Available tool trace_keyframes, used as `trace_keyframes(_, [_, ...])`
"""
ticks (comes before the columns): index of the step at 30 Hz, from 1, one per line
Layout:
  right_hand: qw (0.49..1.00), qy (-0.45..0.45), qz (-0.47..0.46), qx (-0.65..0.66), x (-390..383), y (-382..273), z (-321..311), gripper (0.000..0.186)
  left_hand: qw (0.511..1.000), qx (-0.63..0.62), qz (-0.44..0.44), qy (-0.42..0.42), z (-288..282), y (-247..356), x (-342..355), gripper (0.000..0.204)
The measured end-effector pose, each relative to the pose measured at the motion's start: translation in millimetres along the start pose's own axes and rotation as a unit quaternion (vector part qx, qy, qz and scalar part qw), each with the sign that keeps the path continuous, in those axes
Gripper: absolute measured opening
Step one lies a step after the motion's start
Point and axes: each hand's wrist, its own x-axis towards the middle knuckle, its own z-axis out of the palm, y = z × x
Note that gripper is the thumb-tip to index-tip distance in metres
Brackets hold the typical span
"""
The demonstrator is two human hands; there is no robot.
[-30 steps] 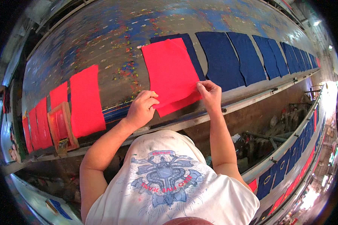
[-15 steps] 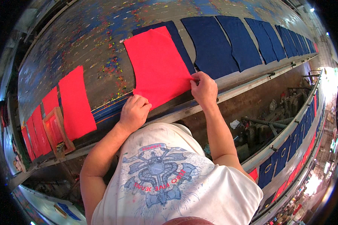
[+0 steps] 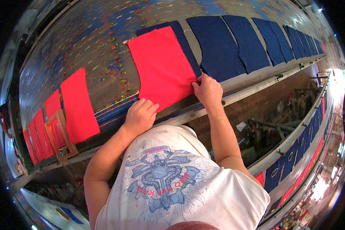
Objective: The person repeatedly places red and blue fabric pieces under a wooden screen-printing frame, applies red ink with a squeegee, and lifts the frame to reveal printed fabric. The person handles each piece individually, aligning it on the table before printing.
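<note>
My left hand (image 3: 141, 115) has its fingers closed on the lower left corner of a red cloth piece (image 3: 161, 65), at the near edge of the long speckled table (image 3: 84, 46). My right hand (image 3: 207, 88) pinches the same piece's lower right corner. The red piece lies partly over a dark navy piece (image 3: 184, 38), which shows along its top and right side. A row of navy pieces (image 3: 218, 46) runs away to the right.
More red pieces (image 3: 78, 103) and a wooden frame (image 3: 59, 128) lie at the left. A metal rail (image 3: 257, 85) edges the table. Pipes and debris fill the gap before another table (image 3: 295, 165) with navy and red pieces. At the far left, a person's arm (image 3: 4, 122) shows.
My hands have brought the red piece's lifted lower edge down toward me, so it now lies flatter. The table appears higher in view than a second ago.
</note>
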Motion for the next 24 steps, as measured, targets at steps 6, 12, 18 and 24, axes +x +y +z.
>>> trace_keyframes(6, [0.998,-0.058,0.002,-0.007,9,2,-7,0.027,1.000,-0.006,-0.025,0.006,3,3,7,0.029])
trace_keyframes(12, [0.940,-0.092,-0.015,0.327,26,-21,-11,0.018,0.996,0.044,-0.079,0.005,14,11,12,0.032])
trace_keyframes(18, [0.692,-0.135,-0.051,0.707,41,-98,-22,0.010,0.978,0.069,-0.192,0.034,-1,5,26,0.027])
trace_keyframes(24, [0.615,-0.118,-0.224,0.747,51,-129,-81,0.032,0.932,0.012,-0.050,0.360,-132,-34,15,0.033])
